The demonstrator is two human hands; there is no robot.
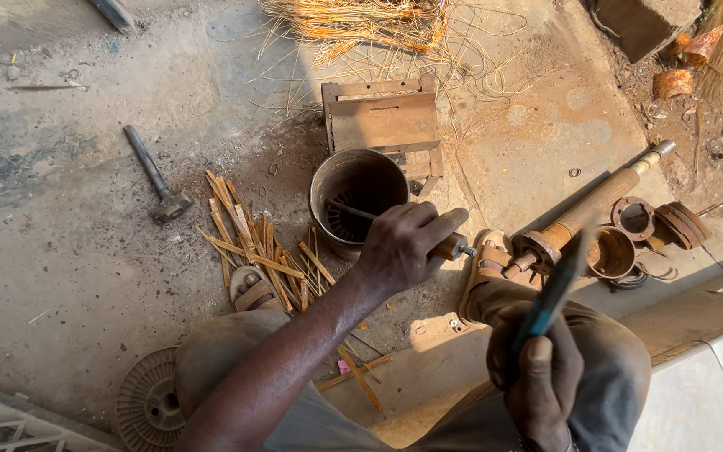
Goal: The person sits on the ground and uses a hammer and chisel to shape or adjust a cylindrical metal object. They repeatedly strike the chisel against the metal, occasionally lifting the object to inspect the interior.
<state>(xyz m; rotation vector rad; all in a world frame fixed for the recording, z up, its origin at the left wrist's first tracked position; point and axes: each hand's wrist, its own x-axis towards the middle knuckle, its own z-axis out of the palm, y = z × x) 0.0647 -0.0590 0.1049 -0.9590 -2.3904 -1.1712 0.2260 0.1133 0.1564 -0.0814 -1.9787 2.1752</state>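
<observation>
My left hand grips a thin metal tool with a wooden handle; its rod reaches down into a rusty round motor housing standing on the concrete floor. My right hand is closed around a blue-handled tool held above my right knee. A long rusty rotor shaft lies on the ground just right of the housing, beside my sandalled right foot.
Brown insulation strips lie scattered left of the housing, near my left foot. A hammer lies further left. A rusty box and copper wire bundle sit behind. Round end caps lie at right; a finned disc lies at lower left.
</observation>
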